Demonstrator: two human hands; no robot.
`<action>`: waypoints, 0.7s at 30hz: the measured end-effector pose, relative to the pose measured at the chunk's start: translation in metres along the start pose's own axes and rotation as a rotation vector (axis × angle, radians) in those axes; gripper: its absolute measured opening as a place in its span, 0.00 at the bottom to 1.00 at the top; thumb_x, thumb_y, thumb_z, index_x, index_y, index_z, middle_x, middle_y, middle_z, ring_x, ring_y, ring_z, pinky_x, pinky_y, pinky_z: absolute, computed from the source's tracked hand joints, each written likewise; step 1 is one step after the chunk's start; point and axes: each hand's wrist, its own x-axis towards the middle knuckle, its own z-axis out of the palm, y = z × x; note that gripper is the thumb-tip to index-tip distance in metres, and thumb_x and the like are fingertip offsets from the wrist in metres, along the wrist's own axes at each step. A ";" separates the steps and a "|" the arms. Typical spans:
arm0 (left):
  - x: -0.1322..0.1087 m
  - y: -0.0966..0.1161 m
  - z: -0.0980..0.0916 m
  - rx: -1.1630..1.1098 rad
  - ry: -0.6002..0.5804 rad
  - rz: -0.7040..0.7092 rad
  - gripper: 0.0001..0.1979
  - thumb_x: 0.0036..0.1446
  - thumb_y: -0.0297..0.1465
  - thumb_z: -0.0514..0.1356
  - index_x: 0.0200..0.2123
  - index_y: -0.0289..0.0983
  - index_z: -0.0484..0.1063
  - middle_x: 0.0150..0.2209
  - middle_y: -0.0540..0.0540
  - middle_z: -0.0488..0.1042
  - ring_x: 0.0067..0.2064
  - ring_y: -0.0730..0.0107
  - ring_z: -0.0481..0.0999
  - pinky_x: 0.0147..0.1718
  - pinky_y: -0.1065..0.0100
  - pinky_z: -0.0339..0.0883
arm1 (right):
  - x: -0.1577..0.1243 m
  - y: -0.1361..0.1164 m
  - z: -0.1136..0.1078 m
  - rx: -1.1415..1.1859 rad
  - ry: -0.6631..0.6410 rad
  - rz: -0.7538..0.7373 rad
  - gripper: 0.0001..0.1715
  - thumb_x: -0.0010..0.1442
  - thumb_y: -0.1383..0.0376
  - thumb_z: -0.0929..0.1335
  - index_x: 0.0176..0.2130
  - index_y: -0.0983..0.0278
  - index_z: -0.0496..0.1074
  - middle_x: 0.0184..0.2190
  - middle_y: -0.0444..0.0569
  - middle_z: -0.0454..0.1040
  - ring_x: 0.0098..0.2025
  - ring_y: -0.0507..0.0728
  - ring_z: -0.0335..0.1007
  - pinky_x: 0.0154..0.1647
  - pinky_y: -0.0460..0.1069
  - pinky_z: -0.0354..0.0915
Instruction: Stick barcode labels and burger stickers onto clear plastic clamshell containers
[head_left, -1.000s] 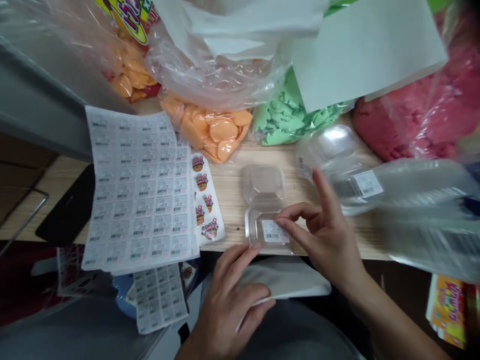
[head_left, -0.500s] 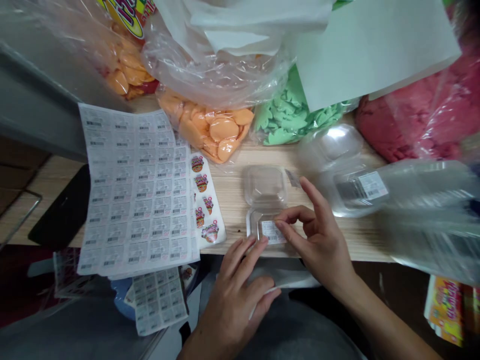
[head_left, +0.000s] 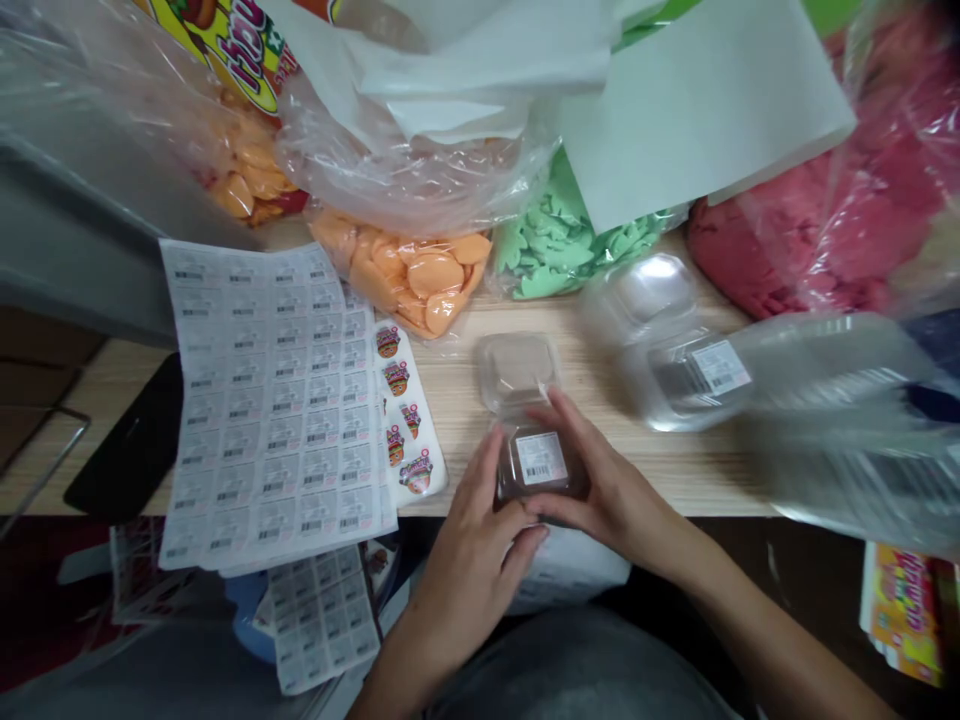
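A small clear plastic clamshell box (head_left: 525, 410) lies open on the wooden table (head_left: 675, 470) near its front edge. Its near half carries a white barcode label (head_left: 541, 458). My left hand (head_left: 472, 560) and my right hand (head_left: 600, 490) are both cupped around that near half, fingers closed on its sides. The far half of the box lies flat beyond my fingers.
A barcode label sheet (head_left: 277, 400) and a strip of coloured stickers (head_left: 401, 420) lie to the left. Bags of orange (head_left: 412, 270), green (head_left: 562, 245) and red (head_left: 810, 230) pieces stand behind. Stacked clear boxes in plastic (head_left: 750, 380) lie to the right. A black phone (head_left: 127, 450) sits far left.
My right fingers pressed the label onto the box, then both hands closed around the box's near half. My left hand came up from my lap.
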 end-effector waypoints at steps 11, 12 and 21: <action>-0.029 0.004 0.036 0.084 0.210 0.054 0.07 0.59 0.23 0.54 0.31 0.36 0.70 0.69 0.46 0.23 0.66 0.41 0.47 0.56 0.46 0.59 | 0.010 0.003 -0.016 0.326 -0.010 0.131 0.57 0.52 0.61 0.73 0.66 0.50 0.36 0.51 0.51 0.69 0.56 0.58 0.64 0.59 0.61 0.57; -0.028 0.004 0.036 0.107 0.210 0.069 0.07 0.59 0.23 0.54 0.31 0.36 0.70 0.69 0.46 0.22 0.66 0.41 0.47 0.55 0.46 0.59 | 0.011 0.003 -0.016 0.356 -0.004 0.140 0.56 0.52 0.60 0.73 0.65 0.49 0.36 0.50 0.50 0.69 0.56 0.58 0.64 0.59 0.62 0.56; -0.014 0.004 0.027 0.245 0.305 0.117 0.05 0.58 0.29 0.58 0.30 0.39 0.73 0.62 0.43 0.57 0.64 0.46 0.51 0.58 0.41 0.53 | 0.017 -0.004 -0.026 0.472 -0.093 0.227 0.58 0.50 0.62 0.75 0.65 0.47 0.38 0.48 0.48 0.69 0.56 0.57 0.64 0.60 0.62 0.54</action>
